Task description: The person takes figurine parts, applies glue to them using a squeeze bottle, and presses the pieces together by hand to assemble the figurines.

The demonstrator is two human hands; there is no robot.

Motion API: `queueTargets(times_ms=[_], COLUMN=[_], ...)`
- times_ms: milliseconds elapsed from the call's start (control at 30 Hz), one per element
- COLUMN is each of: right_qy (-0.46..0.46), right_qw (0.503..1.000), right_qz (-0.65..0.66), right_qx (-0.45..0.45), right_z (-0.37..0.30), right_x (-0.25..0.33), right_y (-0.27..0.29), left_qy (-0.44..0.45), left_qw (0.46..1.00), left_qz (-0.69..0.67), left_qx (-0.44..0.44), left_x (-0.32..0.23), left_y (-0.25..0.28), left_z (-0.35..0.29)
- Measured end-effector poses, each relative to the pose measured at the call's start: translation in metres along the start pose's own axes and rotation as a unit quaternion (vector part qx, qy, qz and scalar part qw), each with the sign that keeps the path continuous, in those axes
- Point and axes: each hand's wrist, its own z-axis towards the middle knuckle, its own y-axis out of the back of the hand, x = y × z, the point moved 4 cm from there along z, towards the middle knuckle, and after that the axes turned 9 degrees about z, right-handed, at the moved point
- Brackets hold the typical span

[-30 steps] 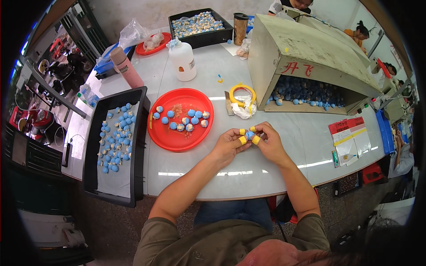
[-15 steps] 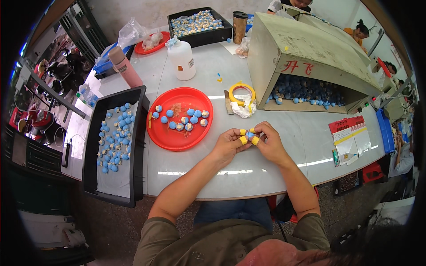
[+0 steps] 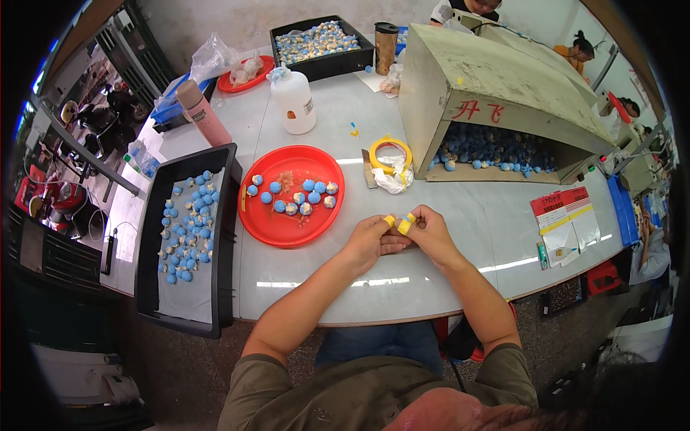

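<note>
The bare left hand (image 3: 368, 241) and bare right hand (image 3: 431, 235) met closely; whether they clamped anything could not be told. Nearby, a round red plastic dish (image 3: 287, 234) held small blue-and-cream balls (image 3: 290, 209).

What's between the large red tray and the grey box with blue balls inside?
The head view shows a yellow ring, crumpled white material and a flat strip there.
</note>
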Motion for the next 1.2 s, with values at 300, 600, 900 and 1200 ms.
queueTargets(times_ms=[300,600,900,1200], right_qy=[-0.061,0.057,0.052,0.038], right_qw=[0.998,0.996,0.998,0.999], right_qz=[0.019,-0.06,-0.019,-0.014], right_qx=[0.006,-0.024,-0.013,-0.024], right_z=[-0.003,-0.007,-0.01,-0.012], right_x=[-0.004,-0.012,-0.009,-0.005], right_y=[-0.011,-0.013,-0.015,-0.018], left_qy=[-0.018,-0.048,-0.049,-0.049], left_qw=[0.996,0.989,0.991,0.991], left_qz=[0.066,0.113,0.097,0.096], left_qx=[-0.063,-0.084,-0.079,-0.081], left_x=[-0.003,0.002,0.004,0.004], left_y=[-0.001,0.0,0.0,0.0], left_z=[-0.006,-0.002,0.0,-0.001])
